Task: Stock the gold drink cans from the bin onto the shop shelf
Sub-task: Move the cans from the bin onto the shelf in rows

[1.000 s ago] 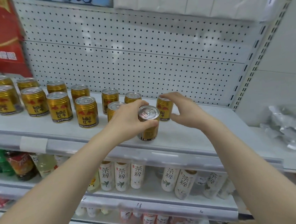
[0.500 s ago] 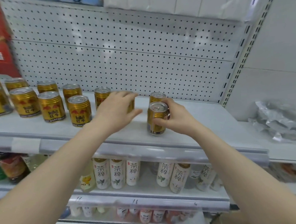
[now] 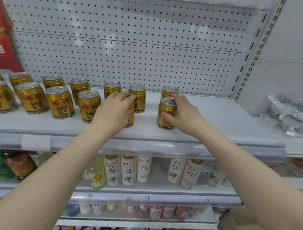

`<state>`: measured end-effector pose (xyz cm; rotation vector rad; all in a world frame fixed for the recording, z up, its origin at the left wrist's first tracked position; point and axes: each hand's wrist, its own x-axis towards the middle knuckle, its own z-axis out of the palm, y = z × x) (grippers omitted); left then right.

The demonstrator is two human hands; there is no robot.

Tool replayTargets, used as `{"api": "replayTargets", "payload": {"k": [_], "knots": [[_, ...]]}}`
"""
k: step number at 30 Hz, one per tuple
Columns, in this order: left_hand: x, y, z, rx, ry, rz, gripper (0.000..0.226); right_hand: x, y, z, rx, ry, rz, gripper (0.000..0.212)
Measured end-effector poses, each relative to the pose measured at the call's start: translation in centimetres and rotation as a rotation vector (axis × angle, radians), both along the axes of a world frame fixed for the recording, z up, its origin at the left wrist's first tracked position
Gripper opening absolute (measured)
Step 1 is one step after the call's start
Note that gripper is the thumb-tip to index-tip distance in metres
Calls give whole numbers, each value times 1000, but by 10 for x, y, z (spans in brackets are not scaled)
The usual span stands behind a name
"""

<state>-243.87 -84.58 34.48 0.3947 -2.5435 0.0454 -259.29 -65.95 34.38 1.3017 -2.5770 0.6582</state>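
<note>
So, mid-left of the frame, two rows of gold cans [image 3: 62,102] are lined up on the white shelf [image 3: 219,115]. At centre, one front can [image 3: 130,116] is wrapped by the left hand [image 3: 113,112]. Right of centre, another front can [image 3: 165,112] is gripped by the right hand [image 3: 184,112].

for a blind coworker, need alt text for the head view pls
Two bare hands set gold drink cans on a white shop shelf: the left hand grips one can, the right hand another can. Bottled tea stands below.
</note>
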Motion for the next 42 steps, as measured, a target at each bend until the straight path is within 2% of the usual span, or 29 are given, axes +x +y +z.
{"api": "replayTargets", "payload": {"k": [4,9,11,14,17,19,25,27,30,34,38,42], "knots": [[1,6,-1,-17,13,5,52,0,8,4,47,129,25,72],[18,53,-14,-26,150,-15,49,7,51,-2,30,365,95,70],[29,82,-28,-2,203,-8,47,11,80,-14,-15,458,135,65],[43,127,-65,45,260,12,43,18,131,-50,-73,480,198,55],[54,172,-127,131,232,33,39,31,183,-112,-70,423,288,44],[60,200,-177,219,171,37,38,44,213,-167,-1,308,323,40],[70,255,-331,434,-271,101,56,88,273,-343,321,-137,280,44],[69,259,-376,426,-409,95,64,98,278,-393,473,-294,229,51],[64,256,-435,360,-487,68,76,102,269,-457,641,-397,156,64],[56,253,-492,296,-543,86,85,97,236,-519,753,-433,50,66],[59,254,-532,269,-571,111,92,99,213,-567,906,-371,-47,70],[63,252,-550,254,-562,116,92,110,208,-602,934,-144,-118,65]]}}
